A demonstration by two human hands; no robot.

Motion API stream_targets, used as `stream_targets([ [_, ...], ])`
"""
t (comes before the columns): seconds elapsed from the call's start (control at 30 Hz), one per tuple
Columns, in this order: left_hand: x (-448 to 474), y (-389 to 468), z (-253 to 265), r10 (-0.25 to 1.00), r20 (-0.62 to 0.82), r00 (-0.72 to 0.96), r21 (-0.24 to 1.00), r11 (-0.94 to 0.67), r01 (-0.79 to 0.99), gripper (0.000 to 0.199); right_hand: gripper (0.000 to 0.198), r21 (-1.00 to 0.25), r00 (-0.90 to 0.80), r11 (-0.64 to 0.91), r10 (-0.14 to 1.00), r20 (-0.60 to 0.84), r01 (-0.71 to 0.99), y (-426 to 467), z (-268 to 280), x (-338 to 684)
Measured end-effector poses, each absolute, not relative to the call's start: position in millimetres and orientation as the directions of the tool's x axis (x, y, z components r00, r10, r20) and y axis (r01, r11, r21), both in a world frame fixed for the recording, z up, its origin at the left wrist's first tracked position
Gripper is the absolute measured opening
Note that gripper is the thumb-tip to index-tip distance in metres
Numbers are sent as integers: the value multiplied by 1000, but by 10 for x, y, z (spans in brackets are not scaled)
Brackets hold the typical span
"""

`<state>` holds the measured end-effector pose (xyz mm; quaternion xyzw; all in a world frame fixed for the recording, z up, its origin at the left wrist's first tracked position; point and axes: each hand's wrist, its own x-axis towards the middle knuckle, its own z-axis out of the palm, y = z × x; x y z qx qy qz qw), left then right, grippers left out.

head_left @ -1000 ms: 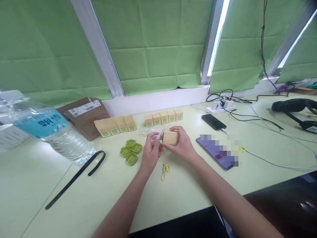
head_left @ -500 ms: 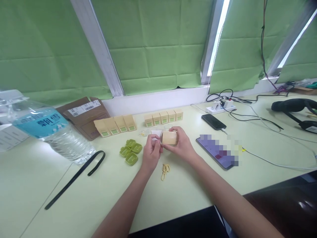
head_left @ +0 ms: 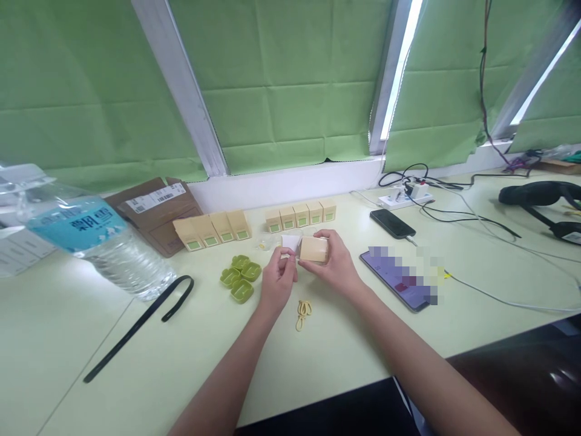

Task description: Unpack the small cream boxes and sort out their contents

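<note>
A small tan cardboard box [head_left: 313,249] is held in my right hand [head_left: 338,263], thumb below and fingers over the top. At its left end, a pale flap [head_left: 290,242] stands out. My left hand [head_left: 278,277] is closed beside that end, fingertips pinched; whether they hold the box's edge or something small is hidden. Just left of my hands lie several green cup-like plastic pieces [head_left: 241,290]. In front of them is a little pile of yellow loops [head_left: 301,312]. Behind my left hand rests some clear plastic [head_left: 267,242].
Small tan boxes stand in two rows, a left row [head_left: 222,227] and a right row [head_left: 301,215]. A large water bottle [head_left: 104,242], brown carton [head_left: 158,212] and black strap [head_left: 131,339] are at left. Two phones, a black phone [head_left: 393,224] and a lit phone [head_left: 394,278], lie right, near a power strip [head_left: 399,198].
The box in my right hand has shifted slightly right, and more of the pale flap shows. My left fingers have drawn a little away from the box's end.
</note>
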<state>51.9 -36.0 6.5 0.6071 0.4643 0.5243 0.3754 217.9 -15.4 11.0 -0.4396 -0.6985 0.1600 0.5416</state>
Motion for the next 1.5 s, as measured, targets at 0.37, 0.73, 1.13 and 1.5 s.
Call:
stream_targets([
  [0.37, 534, -419, 132, 964, 266, 27, 941, -266, 209, 44, 57, -700, -50, 563, 793, 607, 440, -152, 108, 2181],
  [0.73, 499, -302, 117, 994, 112, 17, 992, -113, 47, 47, 38, -611, -171, 701, 697, 696, 368, -136, 111, 2197],
  [1.13, 466, -280, 96, 986, 37, 165, 999, -32, -34, 39, 34, -617, -211, 717, 690, 692, 324, -155, 114, 2216],
  [1.5, 487, -285, 106, 998, 36, 45, 996, -39, 82, 55, 33, -618, -224, 709, 699, 679, 340, -161, 117, 2187],
])
